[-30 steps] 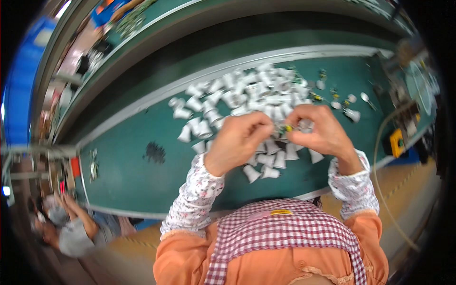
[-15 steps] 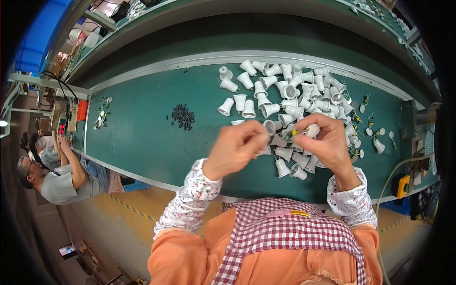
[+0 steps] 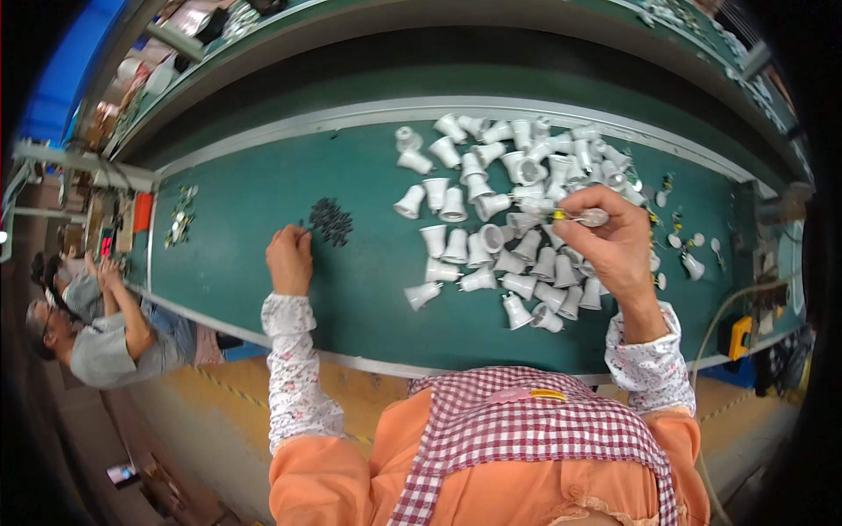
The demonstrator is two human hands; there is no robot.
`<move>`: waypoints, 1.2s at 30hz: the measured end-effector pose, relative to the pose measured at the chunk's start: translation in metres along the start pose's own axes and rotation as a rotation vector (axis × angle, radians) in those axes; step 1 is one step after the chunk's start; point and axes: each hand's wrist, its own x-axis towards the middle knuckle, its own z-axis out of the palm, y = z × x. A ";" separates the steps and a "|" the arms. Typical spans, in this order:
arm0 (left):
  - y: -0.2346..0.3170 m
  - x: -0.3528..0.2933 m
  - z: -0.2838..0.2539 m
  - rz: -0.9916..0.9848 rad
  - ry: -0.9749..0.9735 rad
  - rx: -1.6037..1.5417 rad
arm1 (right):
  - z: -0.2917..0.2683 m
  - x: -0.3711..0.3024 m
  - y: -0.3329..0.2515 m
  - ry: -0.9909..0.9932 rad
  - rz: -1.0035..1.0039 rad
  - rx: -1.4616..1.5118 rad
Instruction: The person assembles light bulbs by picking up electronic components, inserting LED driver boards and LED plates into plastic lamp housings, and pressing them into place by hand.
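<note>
My right hand (image 3: 618, 241), closed in a pinch over the white cups, grips a small wired electronic part (image 3: 560, 214). It has a yellow component, thin leads and a pale rounded end (image 3: 595, 216). My left hand (image 3: 290, 256) is low over the green table with its fingers pressed together, at the near left side of a pile of small black pieces (image 3: 331, 221). A tiny black bit lies by its fingertips; whether they hold one is hidden. Many white bell-shaped plastic cups (image 3: 453, 206), some with metal prongs, lie upright, tilted or on their sides.
More small wired parts with white discs (image 3: 675, 238) lie at the right, and another group (image 3: 180, 219) at the far left. A raised ledge (image 3: 386, 110) runs along the back. A person (image 3: 123, 324) sits at the left end. A yellow-and-black device (image 3: 740, 337) hangs at the right edge.
My left hand has moved left from the cups to the black pile. My right hand has stayed near its place, still gripping the wired part. The view has shifted slightly.
</note>
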 end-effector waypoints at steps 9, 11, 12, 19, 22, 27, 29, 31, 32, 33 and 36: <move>0.105 -0.004 -0.016 -0.085 -0.032 -0.659 | 0.004 0.002 -0.012 0.020 -0.054 0.006; 0.156 -0.009 -0.015 -0.118 -0.191 -1.011 | 0.002 0.000 -0.014 0.033 -0.085 -0.010; 0.179 -0.013 -0.016 -0.148 -0.265 -1.178 | 0.002 0.000 -0.013 0.035 -0.088 -0.005; 0.243 -0.014 -0.001 -0.180 -0.714 -1.940 | -0.001 -0.007 -0.016 0.170 -0.429 -0.276; 0.247 -0.012 0.003 -0.260 -0.858 -2.091 | -0.003 -0.008 -0.017 0.208 -0.624 -0.369; 0.252 -0.015 0.005 -0.288 -0.953 -2.187 | -0.003 -0.010 -0.014 0.216 -0.703 -0.403; 0.253 -0.016 0.005 -0.291 -0.960 -2.199 | -0.002 -0.010 -0.015 0.215 -0.707 -0.409; 0.254 -0.016 0.005 -0.297 -0.963 -2.189 | -0.001 -0.009 -0.016 0.227 -0.772 -0.446; 0.255 -0.016 0.004 -0.297 -0.965 -2.188 | -0.001 -0.009 -0.016 0.229 -0.771 -0.446; 0.255 -0.016 0.004 -0.292 -0.959 -2.176 | 0.000 -0.008 -0.015 0.232 -0.796 -0.453; 0.256 -0.016 0.003 -0.286 -0.947 -2.159 | 0.000 -0.007 -0.013 0.232 -0.846 -0.472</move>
